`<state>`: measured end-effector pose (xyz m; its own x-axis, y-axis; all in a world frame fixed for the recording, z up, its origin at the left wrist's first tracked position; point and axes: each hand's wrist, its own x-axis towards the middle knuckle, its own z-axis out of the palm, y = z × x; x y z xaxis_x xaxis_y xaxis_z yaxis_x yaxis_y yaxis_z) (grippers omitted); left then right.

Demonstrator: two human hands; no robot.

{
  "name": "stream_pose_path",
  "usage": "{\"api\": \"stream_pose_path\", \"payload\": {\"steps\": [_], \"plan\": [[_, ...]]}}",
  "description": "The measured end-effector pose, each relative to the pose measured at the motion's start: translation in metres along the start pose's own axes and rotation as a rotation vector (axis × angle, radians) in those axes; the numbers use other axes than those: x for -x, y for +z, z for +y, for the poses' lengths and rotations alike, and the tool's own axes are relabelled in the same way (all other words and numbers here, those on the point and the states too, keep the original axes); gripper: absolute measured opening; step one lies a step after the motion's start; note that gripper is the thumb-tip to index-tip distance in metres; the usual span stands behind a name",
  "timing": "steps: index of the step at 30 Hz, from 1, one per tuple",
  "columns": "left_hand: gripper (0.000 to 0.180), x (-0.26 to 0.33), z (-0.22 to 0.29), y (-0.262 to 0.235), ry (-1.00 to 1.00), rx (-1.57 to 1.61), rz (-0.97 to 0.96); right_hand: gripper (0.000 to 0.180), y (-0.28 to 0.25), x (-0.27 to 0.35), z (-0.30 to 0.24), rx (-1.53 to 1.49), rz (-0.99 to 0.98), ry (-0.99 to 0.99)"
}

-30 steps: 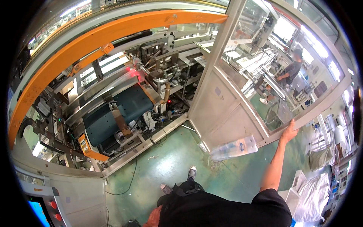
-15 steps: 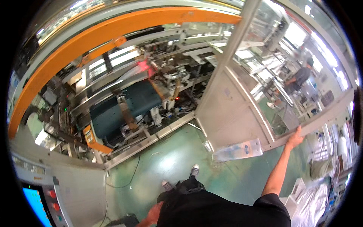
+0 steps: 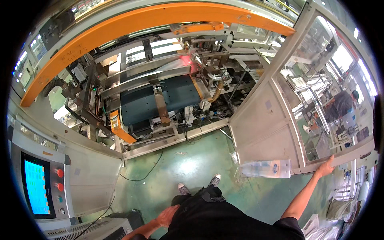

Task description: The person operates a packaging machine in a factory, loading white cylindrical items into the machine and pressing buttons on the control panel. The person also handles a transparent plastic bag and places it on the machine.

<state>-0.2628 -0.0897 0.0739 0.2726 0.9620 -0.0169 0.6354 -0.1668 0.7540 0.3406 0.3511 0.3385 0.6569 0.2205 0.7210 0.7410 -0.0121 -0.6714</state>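
With my right arm stretched out, my right hand (image 3: 325,167) is closed on the edge of a light-grey machine door (image 3: 266,132) that has a clear window in its outer half. The door stands swung out to the right of the machine. My left hand (image 3: 167,215) hangs low beside my dark clothing at the hip, and its fingers cannot be made out. Behind the doorway lies the machine's dark belt (image 3: 160,100), with a metal bar (image 3: 161,106) across it. A clear plastic pouch (image 3: 266,168) is fixed at the door's lower part.
An orange beam (image 3: 160,18) arches over the opening. On the left stands a control panel (image 3: 38,188) with a lit screen and red buttons. A black cable (image 3: 150,171) lies on the green floor (image 3: 188,156). Through the door window, a person (image 3: 343,106) bends over other equipment.
My view has turned, so the machine and door sit further right and the control panel shows more fully. My right hand stays on the door. The person beyond the window now bends lower.
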Motion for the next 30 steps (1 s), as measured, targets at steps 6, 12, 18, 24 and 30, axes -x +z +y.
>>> {"api": "stream_pose_path", "payload": {"steps": [6, 12, 18, 24, 30], "plan": [[0.064, 0.000, -0.007, 0.007, -0.144, 0.015, -0.218, 0.049, 0.005, 0.004, -0.003, -0.070, 0.027, -0.028], [0.058, 0.020, -0.020, 0.027, 0.025, -0.067, 0.009, 0.049, 0.003, 0.003, -0.009, -0.134, 0.022, -0.009], [0.062, 0.009, -0.001, 0.005, -0.080, 0.084, -0.100, 0.050, 0.000, 0.009, -0.018, -0.095, -0.014, 0.053], [0.071, 0.000, 0.001, -0.002, -0.106, 0.090, -0.145, 0.050, 0.001, 0.008, -0.012, -0.082, -0.002, 0.030], [0.079, -0.004, 0.007, -0.005, -0.114, 0.058, -0.166, 0.049, -0.001, 0.007, -0.011, -0.074, -0.069, 0.060]]}}
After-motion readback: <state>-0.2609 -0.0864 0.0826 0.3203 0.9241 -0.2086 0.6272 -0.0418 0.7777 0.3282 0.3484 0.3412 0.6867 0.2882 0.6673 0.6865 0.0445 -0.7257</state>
